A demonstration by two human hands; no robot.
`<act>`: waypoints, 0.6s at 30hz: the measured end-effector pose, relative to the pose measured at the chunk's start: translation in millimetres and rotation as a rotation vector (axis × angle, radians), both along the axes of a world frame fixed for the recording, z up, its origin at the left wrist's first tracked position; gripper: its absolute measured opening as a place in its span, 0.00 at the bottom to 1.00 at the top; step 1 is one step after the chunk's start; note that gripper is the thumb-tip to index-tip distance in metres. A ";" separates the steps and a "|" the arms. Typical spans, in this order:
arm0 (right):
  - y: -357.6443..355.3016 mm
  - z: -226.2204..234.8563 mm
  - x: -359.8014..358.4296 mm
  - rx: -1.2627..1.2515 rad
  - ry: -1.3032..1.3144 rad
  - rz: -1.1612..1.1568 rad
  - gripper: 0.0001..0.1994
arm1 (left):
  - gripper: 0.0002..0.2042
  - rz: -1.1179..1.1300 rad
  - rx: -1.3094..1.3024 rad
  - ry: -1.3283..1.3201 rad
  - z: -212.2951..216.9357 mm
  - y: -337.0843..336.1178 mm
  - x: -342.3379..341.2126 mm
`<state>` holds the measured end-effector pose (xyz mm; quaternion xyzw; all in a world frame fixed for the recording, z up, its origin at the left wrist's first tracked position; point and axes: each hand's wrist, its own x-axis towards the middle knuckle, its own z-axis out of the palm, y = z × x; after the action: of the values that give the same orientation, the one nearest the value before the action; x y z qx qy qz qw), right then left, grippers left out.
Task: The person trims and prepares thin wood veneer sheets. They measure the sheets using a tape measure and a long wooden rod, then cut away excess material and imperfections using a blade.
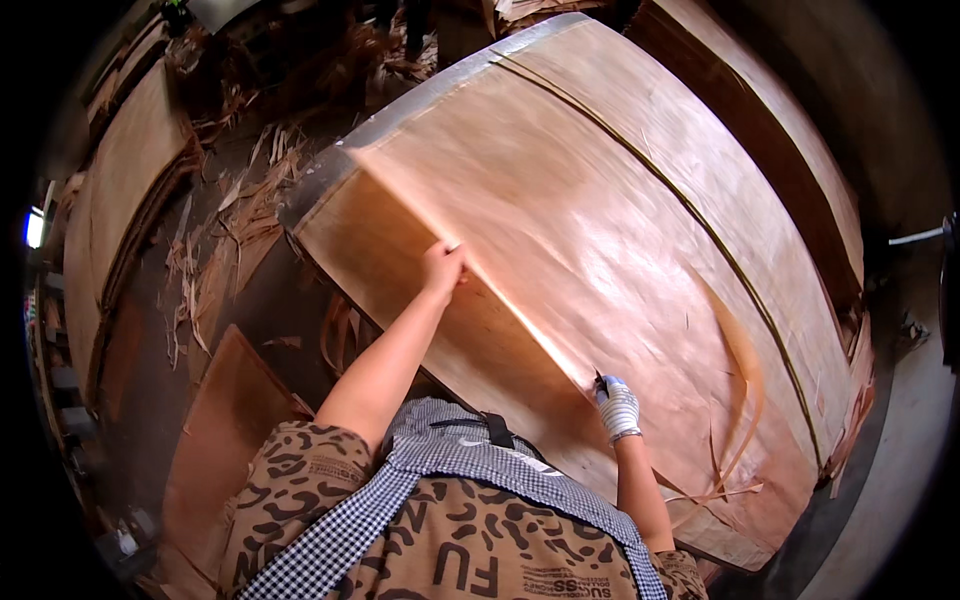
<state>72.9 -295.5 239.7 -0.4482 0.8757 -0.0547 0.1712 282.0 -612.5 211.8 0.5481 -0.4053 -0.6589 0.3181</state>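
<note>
— Head view: veneer sheet point(620, 230), thin, pale pinkish-brown, glossy, lifted along its near edge over the stack point(400, 270) on the table.

— And the hands?

— Left hand point(441, 268), bare, fingers pinched shut on that raised edge. Right hand point(618, 405), in a white glove, curled closed around a small dark tool point(599, 381) touching the same edge lower down.

— Around it?

— Wood scraps point(240, 220) on the floor, left.

Single head view, fisheye, looks steeply down and forward from above wearer's shoulders. Close on veneer sheet point(620, 250) filling centre to 2 o'clock; littered floor point(220, 260) at 10 o'clock; wearer's torso at 6 o'clock. Rim dark, edges bowed.
</note>
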 end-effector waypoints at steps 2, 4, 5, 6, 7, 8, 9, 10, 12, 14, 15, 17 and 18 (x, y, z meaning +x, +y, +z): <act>1.3 -1.0 -7.5 0.018 -0.073 -0.023 0.09 | 0.09 -0.139 -0.189 0.054 4.5 -17.1 -32.3; 1.5 2.1 -14.6 0.086 -0.186 -0.123 0.08 | 0.08 -0.161 -0.152 0.170 35.2 -22.3 -73.2; 31.3 -19.2 -35.6 -0.153 -0.393 -0.214 0.08 | 0.08 -0.253 -0.229 0.134 56.5 -17.9 -99.6; 30.0 -13.3 -36.0 -0.201 -0.554 -0.411 0.07 | 0.09 -0.313 -0.309 0.066 77.9 -17.2 -106.4; 33.2 -6.7 -41.9 -0.349 -0.597 -0.533 0.08 | 0.09 -0.324 -0.366 0.093 92.0 -17.4 -114.8; 39.7 0.4 -49.4 -0.500 -0.635 -0.659 0.08 | 0.09 -0.340 -0.422 0.122 103.1 -16.2 -123.9; 41.7 10.7 -53.6 -0.574 -0.477 -0.583 0.09 | 0.09 -0.336 -0.459 0.167 113.4 -15.2 -128.9; 45.5 25.7 -53.8 -0.645 -0.313 -0.509 0.09 | 0.10 -0.338 -0.497 0.218 124.6 -14.0 -134.0; 45.9 60.1 -43.5 -0.696 -0.067 -0.496 0.09 | 0.10 -0.363 -0.560 0.239 147.1 -13.0 -141.9; 60.8 78.3 -46.4 -0.747 0.047 -0.515 0.10 | 0.11 -0.367 -0.606 0.297 161.0 -8.4 -159.2; 56.9 96.3 -39.4 -0.596 0.173 -0.528 0.10 | 0.11 -0.359 -0.641 0.305 167.4 -7.5 -164.2; 56.5 116.9 -28.8 -0.495 0.308 -0.540 0.10 | 0.12 -0.354 -0.693 0.314 180.6 -5.0 -172.0; 53.5 124.9 -21.8 -0.462 0.350 -0.561 0.10 | 0.12 -0.358 -0.706 0.314 188.0 -2.3 -174.8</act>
<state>51.1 -242.0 364.6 -0.2211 0.9446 -0.2175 -0.1074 107.2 -614.8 399.8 0.2197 -0.6414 -0.6001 0.4246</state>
